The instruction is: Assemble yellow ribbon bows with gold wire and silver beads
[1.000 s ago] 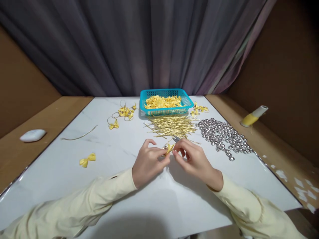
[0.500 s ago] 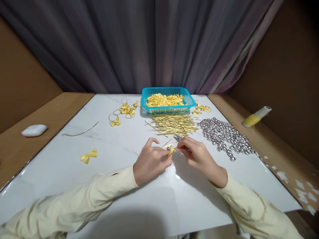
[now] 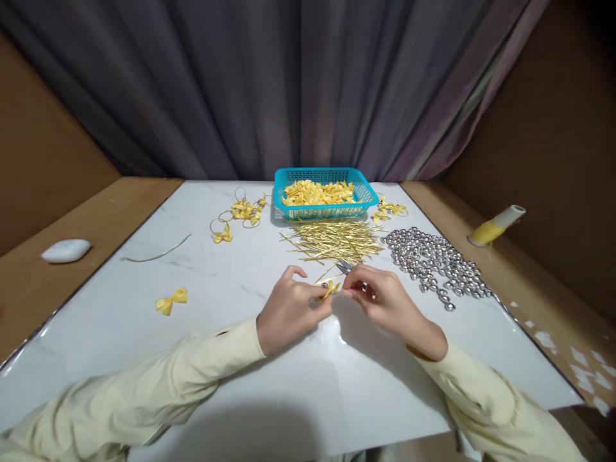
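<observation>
My left hand (image 3: 296,309) pinches a small yellow ribbon bow (image 3: 331,289), its index finger raised and bent. A silver bead shows beside the bow. Close by on the right, my right hand (image 3: 380,296) has thumb and forefinger pressed together; anything between the tips is too fine to make out. The blades of small metal scissors (image 3: 344,266) stick out past its knuckles, and part of a handle shows between the fingers. Whether this hand grips the scissors or they lie behind it, I cannot tell. Gold cord strands (image 3: 329,276) lie just behind the bow.
A blue basket (image 3: 327,213) holds yellow bows, behind a pile of gold cords (image 3: 337,240). Silver beads (image 3: 433,260) spread rightward. Looped bows (image 3: 246,210) and a loose bow (image 3: 171,300) lie left. A yellow thread spool (image 3: 495,226) and a white case (image 3: 66,250) flank the table.
My right hand has shifted slightly right, widening the gap between its fingertips and the bow. The bow has turned a little in my left hand, which stays in place.
</observation>
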{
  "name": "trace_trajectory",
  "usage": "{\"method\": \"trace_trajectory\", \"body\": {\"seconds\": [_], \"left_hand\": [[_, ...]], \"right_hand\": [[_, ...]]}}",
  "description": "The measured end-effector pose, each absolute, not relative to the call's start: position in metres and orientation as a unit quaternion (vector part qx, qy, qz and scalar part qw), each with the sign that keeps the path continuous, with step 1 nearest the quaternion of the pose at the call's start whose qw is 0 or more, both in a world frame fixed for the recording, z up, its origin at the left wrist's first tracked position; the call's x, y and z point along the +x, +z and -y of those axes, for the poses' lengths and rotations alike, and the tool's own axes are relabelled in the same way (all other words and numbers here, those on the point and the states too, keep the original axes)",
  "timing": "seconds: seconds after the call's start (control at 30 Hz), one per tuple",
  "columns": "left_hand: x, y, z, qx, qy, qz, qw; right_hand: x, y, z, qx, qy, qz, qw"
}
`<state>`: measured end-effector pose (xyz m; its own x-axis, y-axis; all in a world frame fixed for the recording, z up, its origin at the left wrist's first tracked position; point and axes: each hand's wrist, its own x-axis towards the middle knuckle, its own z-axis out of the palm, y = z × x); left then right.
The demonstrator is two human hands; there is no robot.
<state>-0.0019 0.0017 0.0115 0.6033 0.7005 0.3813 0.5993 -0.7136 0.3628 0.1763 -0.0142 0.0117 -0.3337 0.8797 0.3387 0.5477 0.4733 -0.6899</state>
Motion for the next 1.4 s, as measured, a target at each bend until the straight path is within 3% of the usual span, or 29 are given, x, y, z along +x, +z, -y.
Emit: {"method": "trace_trajectory", "body": {"seconds": [1.03, 1.4], "left_hand": [[-0.0033, 0.0075, -0.0004, 0.907, 0.247, -0.331, 0.083], [-0.0040, 0.0082, -0.0017, 0.910, 0.224, -0.339, 0.090]], "right_hand": [[0.1766, 0.0072, 0.0089, -0.483, 0.308, 0.732, 0.368], [0.1772, 0.0102, 0.0097, -0.475, 0.284, 0.761, 0.337]]}}
